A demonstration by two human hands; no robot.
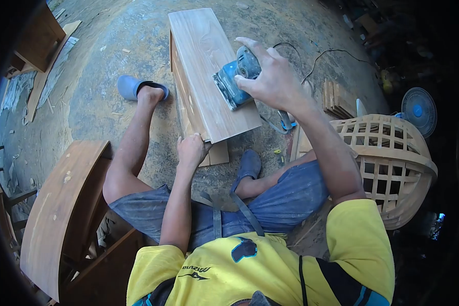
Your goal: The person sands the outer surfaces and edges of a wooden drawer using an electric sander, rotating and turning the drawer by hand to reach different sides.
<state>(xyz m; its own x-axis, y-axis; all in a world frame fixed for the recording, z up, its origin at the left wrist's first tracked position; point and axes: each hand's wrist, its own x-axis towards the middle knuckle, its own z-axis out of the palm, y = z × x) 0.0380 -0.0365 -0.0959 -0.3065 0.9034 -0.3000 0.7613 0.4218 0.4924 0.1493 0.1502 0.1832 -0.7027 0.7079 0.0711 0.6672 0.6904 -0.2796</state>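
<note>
In the upper middle of the picture, a wooden piece (204, 46) is lying on the dusty floor (112, 56), with its long flat face turning upward. The right hand (278, 76) is gripping a blue sander (227, 87) from above, and the sander is resting on this face, near its right edge and toward the lower end. The left hand (191, 149) is closing on the near lower-left corner and seems to be steadying the piece; its fingertips are partly hiding, so their exact hold one cannot tell.

For good work, in my judgement, the person should be keeping the sander's base flat, especially where it is coming close to the edge, because tilting could be rounding the wood. The pressure should be staying light and even, the passes should be following the grain, and the left fingers should be remaining away from the sander's path.
</note>
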